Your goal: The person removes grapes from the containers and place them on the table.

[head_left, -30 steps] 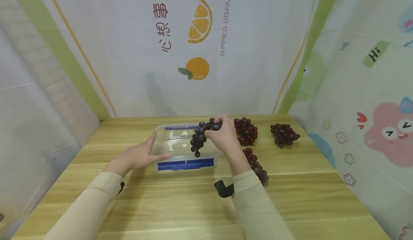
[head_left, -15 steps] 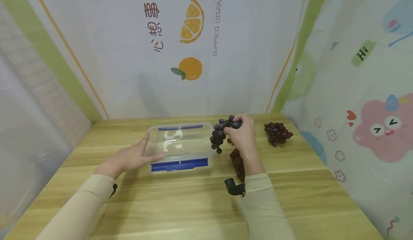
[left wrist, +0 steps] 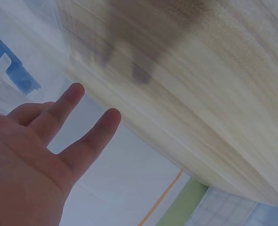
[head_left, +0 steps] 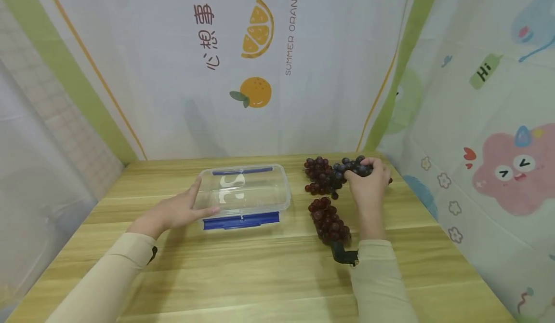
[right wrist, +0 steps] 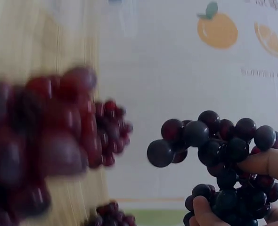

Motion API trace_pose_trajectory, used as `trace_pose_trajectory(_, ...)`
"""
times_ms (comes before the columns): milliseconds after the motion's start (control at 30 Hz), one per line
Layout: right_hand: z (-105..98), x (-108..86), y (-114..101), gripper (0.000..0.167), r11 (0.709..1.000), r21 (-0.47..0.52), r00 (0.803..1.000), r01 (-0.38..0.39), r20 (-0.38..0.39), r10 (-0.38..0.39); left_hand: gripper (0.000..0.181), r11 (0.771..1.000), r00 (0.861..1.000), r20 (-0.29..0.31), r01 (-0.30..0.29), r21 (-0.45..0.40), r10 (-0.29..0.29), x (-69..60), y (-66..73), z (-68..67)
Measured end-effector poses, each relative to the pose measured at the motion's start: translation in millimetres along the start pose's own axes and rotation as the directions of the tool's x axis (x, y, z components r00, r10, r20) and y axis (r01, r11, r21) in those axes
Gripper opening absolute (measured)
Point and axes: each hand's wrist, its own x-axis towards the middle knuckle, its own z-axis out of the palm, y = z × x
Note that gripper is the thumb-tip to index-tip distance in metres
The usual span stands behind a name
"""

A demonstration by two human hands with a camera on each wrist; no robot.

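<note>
My right hand (head_left: 368,188) grips a bunch of dark purple grapes (head_left: 353,166) above the table's right side; thumb and fingertips pinch the bunch (right wrist: 228,150) in the right wrist view. At the left end of a transparent plastic container (head_left: 284,202) with blue clips, my left hand (head_left: 169,212) rests with its fingers spread and extended. The left wrist view shows that hand (left wrist: 30,160) beside a blue clip (left wrist: 12,63). Just left of the dark grapes lies a red bunch (head_left: 316,168), partly overlapped by them. Nearer stands out another red bunch (head_left: 331,226).
A further bunch is mostly hidden behind the right hand, though it shows low in the right wrist view as dark red grapes (right wrist: 111,216). The wooden table (head_left: 243,275) meets a printed cloth (head_left: 321,115) at its back edge.
My right hand has carried the dark grapes rightward, from over the container, past the red bunches. The left hand stays at the container's end. The head view has shifted slightly.
</note>
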Motion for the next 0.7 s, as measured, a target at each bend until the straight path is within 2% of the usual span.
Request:
trace_pose_trajectory(167,-24,9.3,9,0.033,0.999,0.032,0.997,-0.012,-0.073,0.014,0.129,1.0,1.0,0.005,-0.001,-0.01,0.001,-0.6,1.8,-0.2)
trace_pose_trajectory(300,-42,14.7,20,0.03,1.0,0.012,0.993,-0.011,-0.118,0.012,0.129,1.0,1.0,0.004,-0.004,-0.015,0.004,-0.4,3.5,-1.2)
trace_pose_trajectory(567,-72,20.5,45,0.025,0.996,-0.09,0.982,-0.002,-0.19,-0.015,0.128,1.0,1.0,0.002,0.005,-0.011,-0.005,1.3,1.3,1.2)
trace_pose_trajectory(700,-91,21.5,59,0.027,0.973,-0.228,0.985,-0.048,-0.173,0.008,0.128,1.0,1.0,-0.003,-0.002,-0.01,0.002,0.3,-0.8,1.4)
